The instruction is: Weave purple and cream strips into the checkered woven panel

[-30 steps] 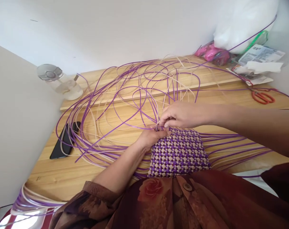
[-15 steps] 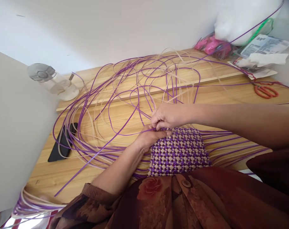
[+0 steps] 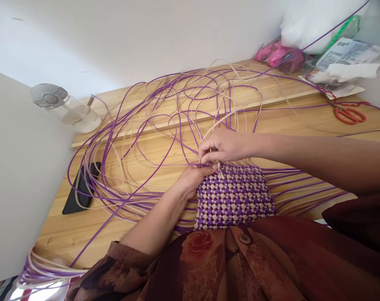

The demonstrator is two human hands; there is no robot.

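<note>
A checkered purple-and-beige woven panel [image 3: 235,196] lies in front of my body, its near edge meeting my shirt. My left hand [image 3: 193,179] grips the panel's upper left corner, thumb on top and fingers underneath, hidden. Just above that corner, my right hand [image 3: 218,146] is closed in a pinch on a beige strand [image 3: 212,127] that runs up and away from the fingers. A short beige loop [image 3: 220,169] stands up from the panel's top edge beside my left thumb. Long purple strands [image 3: 140,188] and beige ones fan out from the panel's sides and top.
A black phone [image 3: 82,190] lies under the strands at left, near a clear jug with a grey lid [image 3: 66,106]. Red-handled scissors [image 3: 349,115] rest at right, by papers [image 3: 349,52] and a pink bagged item [image 3: 277,54]. A wooden ledge [image 3: 165,125] crosses the table.
My right hand has lifted slightly off the panel edge and now has a beige strand in its fingers. A beige loop shows at the edge. My left thumb has drawn back a little.
</note>
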